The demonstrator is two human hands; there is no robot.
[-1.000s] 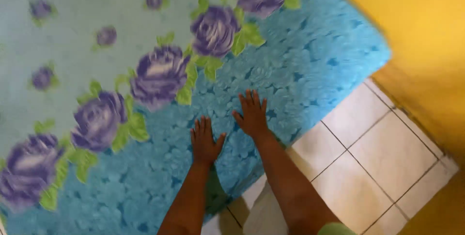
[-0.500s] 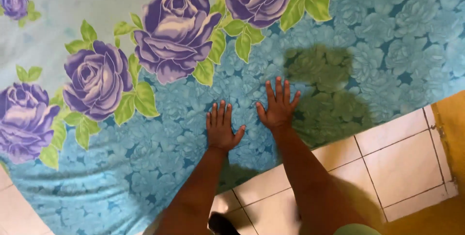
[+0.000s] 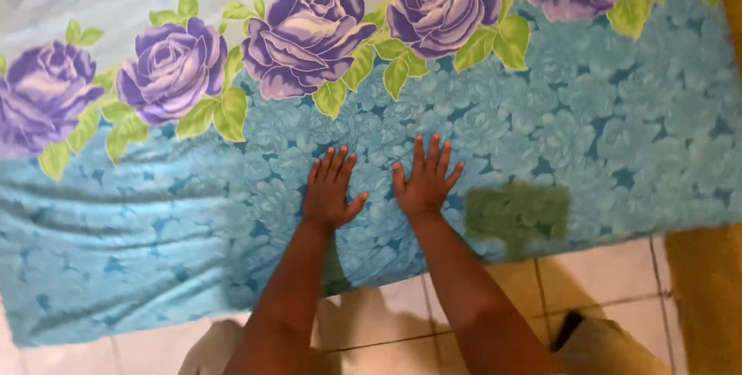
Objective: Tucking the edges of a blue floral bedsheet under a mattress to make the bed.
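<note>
Pressing both palms flat on the floral bedsheet (image 3: 541, 112).
My left hand (image 3: 331, 189) and right hand (image 3: 423, 182) are lying with fingers spread, gripping nothing; I am risking bunching the loose sheet.

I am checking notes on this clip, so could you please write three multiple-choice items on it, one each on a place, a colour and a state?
1. Where do both hands rest?
A. On the blue band of the floral sheet
B. On the floor tiles
C. On the yellow wall

2. What colour are the large roses?
A. Red
B. Purple
C. White

3. How are the hands set?
A. Closed in fists
C. Pinching a fold
B. Flat, fingers spread

Answers:
1 A: the left hand and right hand lie side by side on the sheet in its blue part, above the floor tiles.
2 B: the roses are purple with green leaves.
3 B: both palms press flat, fingers apart, holding nothing.
</note>
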